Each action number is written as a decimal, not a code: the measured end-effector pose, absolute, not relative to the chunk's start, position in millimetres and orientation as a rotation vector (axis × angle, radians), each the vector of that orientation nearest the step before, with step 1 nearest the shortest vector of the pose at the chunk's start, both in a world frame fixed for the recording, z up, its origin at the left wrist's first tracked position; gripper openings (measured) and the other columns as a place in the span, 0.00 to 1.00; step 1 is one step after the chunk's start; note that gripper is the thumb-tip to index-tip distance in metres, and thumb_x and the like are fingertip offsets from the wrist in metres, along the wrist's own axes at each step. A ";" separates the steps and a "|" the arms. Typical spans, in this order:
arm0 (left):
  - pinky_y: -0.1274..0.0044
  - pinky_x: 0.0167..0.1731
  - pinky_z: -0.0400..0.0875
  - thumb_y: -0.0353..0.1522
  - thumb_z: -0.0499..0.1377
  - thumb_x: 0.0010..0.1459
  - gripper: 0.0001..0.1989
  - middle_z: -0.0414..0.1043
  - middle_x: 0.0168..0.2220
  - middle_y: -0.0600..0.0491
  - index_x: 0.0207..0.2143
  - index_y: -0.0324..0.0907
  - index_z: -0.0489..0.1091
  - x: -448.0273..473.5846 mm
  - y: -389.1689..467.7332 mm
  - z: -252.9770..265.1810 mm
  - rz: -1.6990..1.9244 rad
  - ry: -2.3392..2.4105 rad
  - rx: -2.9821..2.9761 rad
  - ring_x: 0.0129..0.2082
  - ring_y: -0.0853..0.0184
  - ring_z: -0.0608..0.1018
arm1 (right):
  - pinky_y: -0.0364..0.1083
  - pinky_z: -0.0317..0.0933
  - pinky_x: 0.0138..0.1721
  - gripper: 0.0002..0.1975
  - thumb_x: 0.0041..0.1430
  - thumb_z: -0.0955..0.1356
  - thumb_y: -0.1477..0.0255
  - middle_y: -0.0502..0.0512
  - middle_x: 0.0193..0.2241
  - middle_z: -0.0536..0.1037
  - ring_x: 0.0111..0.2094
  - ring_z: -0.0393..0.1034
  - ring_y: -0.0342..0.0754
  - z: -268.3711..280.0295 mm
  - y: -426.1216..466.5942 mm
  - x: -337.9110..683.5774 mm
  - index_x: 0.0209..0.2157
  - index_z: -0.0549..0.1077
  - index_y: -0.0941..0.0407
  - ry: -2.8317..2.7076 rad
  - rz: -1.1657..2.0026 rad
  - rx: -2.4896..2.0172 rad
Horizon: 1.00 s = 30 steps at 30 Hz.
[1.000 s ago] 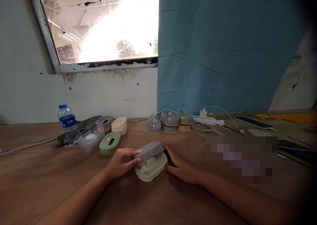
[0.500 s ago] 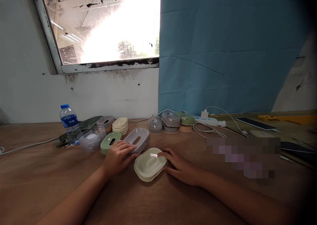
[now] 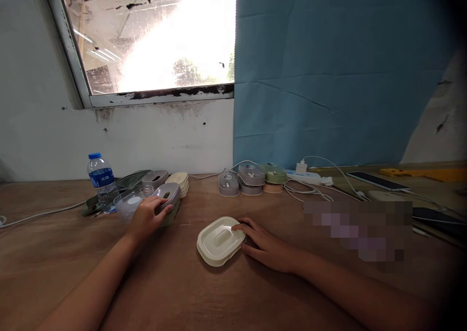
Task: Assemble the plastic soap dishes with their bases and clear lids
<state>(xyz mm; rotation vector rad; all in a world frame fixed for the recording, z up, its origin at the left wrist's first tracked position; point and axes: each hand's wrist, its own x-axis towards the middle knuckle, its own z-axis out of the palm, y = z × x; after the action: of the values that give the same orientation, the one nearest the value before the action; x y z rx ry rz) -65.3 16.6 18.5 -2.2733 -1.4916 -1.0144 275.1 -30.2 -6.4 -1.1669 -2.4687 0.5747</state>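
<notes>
My left hand grips a greyish-purple oval lid with a slot in its middle. That lid sits on top of a green lid, which shows only at its lower edge. Clear plastic bowls stand just left of those fingers, partly covered by the hand. In front of me lies a cream oval lid, flat on the table with a raised middle. My right hand holds its right edge, fingers on top and thumb at the side.
Behind the left hand are a stack of cream lids and another greyish lid. A water bottle stands at left. Closed grey boxes and a green box line the wall, beside a power strip and cables.
My left hand has moved left and back with the greyish-purple lid, which now rests over the green one. My right hand and the cream lid have stayed put.
</notes>
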 end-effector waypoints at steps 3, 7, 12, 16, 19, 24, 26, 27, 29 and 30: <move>0.72 0.37 0.66 0.41 0.53 0.54 0.15 0.73 0.34 0.49 0.35 0.39 0.71 -68.6 19.2 16.8 -0.979 -1.523 -2.319 0.36 0.61 0.73 | 0.51 0.47 0.56 0.23 0.58 0.60 0.66 0.58 0.55 0.54 0.56 0.51 0.51 -5.4 -30.7 275.0 0.55 0.56 0.52 -2.474 0.572 -1.153; 0.73 0.37 0.66 0.41 0.53 0.54 0.15 0.73 0.34 0.49 0.35 0.40 0.71 -69.9 20.6 15.4 -0.952 -1.543 -2.366 0.36 0.61 0.73 | 0.51 0.48 0.56 0.23 0.58 0.60 0.66 0.58 0.54 0.55 0.55 0.52 0.51 -4.7 -30.9 274.6 0.55 0.56 0.52 -2.480 0.560 -1.132; 0.73 0.36 0.67 0.41 0.53 0.53 0.15 0.73 0.34 0.49 0.34 0.41 0.71 -72.2 21.8 14.5 -0.945 -1.557 -2.383 0.36 0.62 0.73 | 0.50 0.47 0.56 0.23 0.58 0.59 0.66 0.57 0.55 0.54 0.56 0.51 0.51 -5.8 -30.3 275.2 0.55 0.56 0.52 -2.480 0.559 -1.142; 0.74 0.35 0.67 0.42 0.53 0.53 0.15 0.73 0.34 0.49 0.34 0.41 0.71 -74.7 22.4 14.4 -0.939 -1.566 -2.396 0.35 0.62 0.74 | 0.50 0.47 0.56 0.23 0.58 0.59 0.66 0.58 0.54 0.54 0.55 0.51 0.51 -4.1 -31.5 274.8 0.55 0.56 0.52 -2.484 0.567 -1.144; 0.74 0.35 0.67 0.42 0.53 0.52 0.15 0.73 0.34 0.50 0.33 0.41 0.71 -76.9 22.8 14.5 -0.928 -1.563 -2.417 0.35 0.62 0.74 | 0.50 0.48 0.56 0.23 0.58 0.59 0.65 0.58 0.54 0.54 0.55 0.51 0.51 -2.5 -32.4 274.0 0.55 0.56 0.52 -2.487 0.571 -1.149; 0.74 0.35 0.68 0.41 0.53 0.52 0.14 0.73 0.34 0.50 0.33 0.41 0.70 -79.9 23.2 14.5 -0.928 -1.552 -2.445 0.35 0.63 0.74 | 0.50 0.47 0.56 0.23 0.58 0.59 0.65 0.58 0.54 0.55 0.55 0.51 0.51 -1.4 -32.3 273.5 0.55 0.56 0.53 -2.486 0.569 -1.143; 0.73 0.35 0.68 0.42 0.53 0.52 0.14 0.73 0.35 0.50 0.34 0.41 0.70 -80.5 23.1 14.5 -0.928 -1.547 -2.453 0.35 0.63 0.74 | 0.50 0.48 0.56 0.23 0.58 0.59 0.66 0.58 0.54 0.55 0.55 0.51 0.51 -1.0 -32.4 273.6 0.55 0.56 0.52 -2.486 0.573 -1.145; 0.73 0.36 0.68 0.42 0.53 0.52 0.15 0.73 0.35 0.50 0.34 0.41 0.70 -80.6 23.0 14.5 -0.930 -1.544 -2.454 0.36 0.63 0.74 | 0.51 0.48 0.56 0.23 0.58 0.59 0.66 0.58 0.54 0.55 0.55 0.51 0.51 -1.0 -32.5 273.7 0.55 0.56 0.52 -2.485 0.574 -1.146; 0.73 0.36 0.68 0.42 0.53 0.53 0.15 0.73 0.35 0.50 0.35 0.42 0.71 -80.6 23.0 14.5 -0.932 -1.536 -2.453 0.36 0.62 0.74 | 0.51 0.48 0.55 0.23 0.58 0.59 0.65 0.58 0.54 0.56 0.55 0.52 0.52 -1.2 -32.5 273.9 0.55 0.56 0.52 -2.484 0.574 -1.142; 0.73 0.36 0.68 0.42 0.53 0.53 0.15 0.73 0.35 0.50 0.35 0.42 0.71 -80.5 23.0 14.4 -0.931 -1.532 -2.452 0.36 0.62 0.74 | 0.51 0.48 0.55 0.23 0.58 0.59 0.65 0.58 0.53 0.56 0.55 0.52 0.52 -1.4 -32.5 274.1 0.56 0.56 0.52 -2.482 0.571 -1.138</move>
<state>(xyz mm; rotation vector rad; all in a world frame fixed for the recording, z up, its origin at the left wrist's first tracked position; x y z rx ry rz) -80.5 23.0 14.4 -2.4517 -1.5317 -0.9313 274.1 -32.5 -1.4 -1.1384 -2.4824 0.5707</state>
